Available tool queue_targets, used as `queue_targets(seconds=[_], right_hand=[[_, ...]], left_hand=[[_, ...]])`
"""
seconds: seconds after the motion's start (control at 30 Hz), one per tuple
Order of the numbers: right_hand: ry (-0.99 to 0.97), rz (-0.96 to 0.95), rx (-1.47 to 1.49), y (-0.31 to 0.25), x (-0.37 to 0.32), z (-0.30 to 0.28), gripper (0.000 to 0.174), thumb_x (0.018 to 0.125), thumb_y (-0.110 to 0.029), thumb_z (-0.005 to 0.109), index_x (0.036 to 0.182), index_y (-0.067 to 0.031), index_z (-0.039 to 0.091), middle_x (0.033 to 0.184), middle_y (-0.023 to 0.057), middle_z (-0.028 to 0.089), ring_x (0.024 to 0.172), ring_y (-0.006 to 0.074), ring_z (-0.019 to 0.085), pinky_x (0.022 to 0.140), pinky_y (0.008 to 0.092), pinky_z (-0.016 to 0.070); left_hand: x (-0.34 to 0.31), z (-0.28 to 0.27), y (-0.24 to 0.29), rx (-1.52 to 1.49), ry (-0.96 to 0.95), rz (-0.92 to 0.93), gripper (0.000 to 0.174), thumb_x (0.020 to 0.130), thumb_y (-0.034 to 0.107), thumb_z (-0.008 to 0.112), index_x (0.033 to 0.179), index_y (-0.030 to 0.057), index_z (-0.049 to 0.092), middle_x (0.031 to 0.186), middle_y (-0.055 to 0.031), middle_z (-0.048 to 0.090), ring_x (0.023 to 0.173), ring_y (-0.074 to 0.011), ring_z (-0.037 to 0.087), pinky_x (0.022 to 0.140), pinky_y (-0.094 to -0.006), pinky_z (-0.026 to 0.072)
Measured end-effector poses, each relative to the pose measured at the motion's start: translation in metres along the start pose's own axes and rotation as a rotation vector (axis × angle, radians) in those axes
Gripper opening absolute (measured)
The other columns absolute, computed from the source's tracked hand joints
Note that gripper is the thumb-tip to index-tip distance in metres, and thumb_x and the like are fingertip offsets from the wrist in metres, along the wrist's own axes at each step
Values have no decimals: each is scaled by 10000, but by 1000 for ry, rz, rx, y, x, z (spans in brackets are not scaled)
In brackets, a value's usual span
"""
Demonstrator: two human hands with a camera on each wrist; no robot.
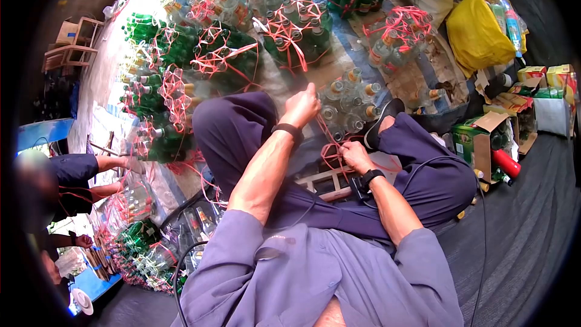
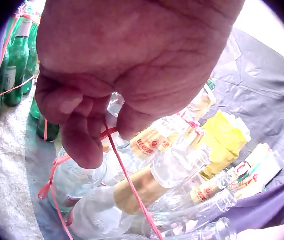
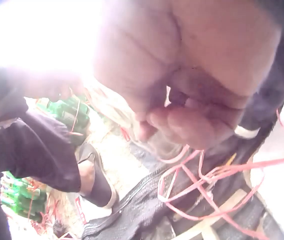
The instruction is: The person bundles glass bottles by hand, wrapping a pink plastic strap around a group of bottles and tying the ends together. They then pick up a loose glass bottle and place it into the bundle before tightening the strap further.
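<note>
String (image 2: 128, 176): thin, limp, light; take mid-strand. Left hand (image 1: 301, 108) grip pinches it taut; right hand (image 1: 356, 156) pinches its loops. Bottles (image 1: 351, 106): fragile.

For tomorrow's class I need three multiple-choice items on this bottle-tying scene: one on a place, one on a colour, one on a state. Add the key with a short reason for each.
1. Where do the clear bottles being tied stand?
A. On the person's lap
B. In front of the seated person, just past the left hand
C. Stacked on a shelf

2. What colour is the string in the left hand?
A. Red
B. Blue
C. White

3. What is the left hand doing?
A. Lying flat and open
B. Gripping a bottle neck
C. Pinching the string with curled fingers

Key:
1 B, since the head view shows the bottles just beyond the raised hand.
2 A, since the left wrist view shows a red strand running down from the fingers.
3 C, since that view shows thumb and fingers closed on the strand.
</note>
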State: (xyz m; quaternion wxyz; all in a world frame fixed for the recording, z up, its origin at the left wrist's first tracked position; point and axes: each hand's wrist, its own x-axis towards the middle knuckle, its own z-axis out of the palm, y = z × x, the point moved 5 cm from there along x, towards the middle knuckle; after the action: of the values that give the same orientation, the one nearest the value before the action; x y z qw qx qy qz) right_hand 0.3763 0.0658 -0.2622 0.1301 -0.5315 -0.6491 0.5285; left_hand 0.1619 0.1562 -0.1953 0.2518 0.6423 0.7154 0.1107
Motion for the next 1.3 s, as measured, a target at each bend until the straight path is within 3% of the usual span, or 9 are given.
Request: queue_targets(seconds=[0.1, 0.13, 0.2, 0.37, 0.47, 0.57, 0.67, 1.0, 1.3], right_hand=[[-22, 155, -243, 55, 15, -4, 273, 856, -224, 542, 759, -19, 693, 627, 140, 618, 596, 268, 617, 592, 381, 473], [37, -48, -512, 66, 22, -9, 261, 822, -228, 608, 720, -2, 691, 610, 135, 625, 559, 223, 604, 565, 368, 471], [-29, 327, -247, 5, 9, -50, 296, 778, -250, 670, 668, 25, 679, 573, 133, 613, 516, 180, 582, 534, 348, 458], [-39, 313, -277, 7, 19, -70, 320, 752, -224, 714, 594, 46, 648, 496, 91, 568, 437, 158, 532, 471, 335, 424], [-93, 449, -52, 17, 20, -69, 281, 732, -206, 762, 660, 47, 663, 620, 171, 642, 561, 263, 651, 529, 389, 491], [-124, 694, 417, 18, 16, -64, 208, 772, -142, 686, 603, -42, 616, 498, 55, 550, 366, 177, 476, 357, 340, 324], [-118, 897, 450, 39, 26, -70, 208, 809, -159, 626, 635, -45, 624, 517, 54, 559, 335, 163, 428, 333, 311, 279], [-21, 835, 994, 39, 31, -60, 107, 884, -142, 491, 784, -111, 508, 645, -47, 490, 442, 25, 393, 339, 185, 252], [-151, 814, 1411, 106, 60, -35, 124, 899, -120, 495, 777, -95, 491, 574, -59, 428, 406, 36, 356, 331, 166, 271]], left_hand=[[0, 1, -1, -39, 6, -28, 248, 839, 217, 545, 972, 24, 463, 780, -243, 658, 740, -432, 643, 652, -527, 490], [0, 1, 0, -40, 5, -26, 248, 839, 217, 545, 972, 24, 463, 780, -243, 658, 740, -432, 643, 652, -527, 490], [1, 1, -1, -47, -23, -46, 258, 844, 228, 552, 980, 28, 462, 796, -246, 657, 759, -433, 641, 659, -529, 486], [-1, -2, 0, -101, -86, -105, 301, 840, 253, 577, 1023, 38, 474, 845, -248, 659, 819, -436, 634, 702, -521, 482], [-2, -1, -2, -191, -151, -166, 348, 832, 263, 591, 1081, 41, 491, 901, -261, 655, 881, -438, 625, 752, -511, 481], [-3, 0, -5, -235, -165, -190, 392, 823, 269, 599, 1124, 37, 502, 949, -274, 648, 930, -438, 616, 795, -503, 477], [-3, -3, -5, -228, -166, -209, 414, 813, 275, 604, 1128, 23, 507, 966, -277, 645, 947, -436, 613, 814, -499, 475], [-4, -61, 38, 121, -40, -63, 367, 780, 289, 579, 1010, 4, 587, 878, -245, 668, 848, -411, 649, 764, -495, 515], [-30, -47, 95, -590, -377, 133, 263, 871, 224, 599, 907, -33, 647, 720, -130, 662, 584, -184, 642, 536, -322, 515]])
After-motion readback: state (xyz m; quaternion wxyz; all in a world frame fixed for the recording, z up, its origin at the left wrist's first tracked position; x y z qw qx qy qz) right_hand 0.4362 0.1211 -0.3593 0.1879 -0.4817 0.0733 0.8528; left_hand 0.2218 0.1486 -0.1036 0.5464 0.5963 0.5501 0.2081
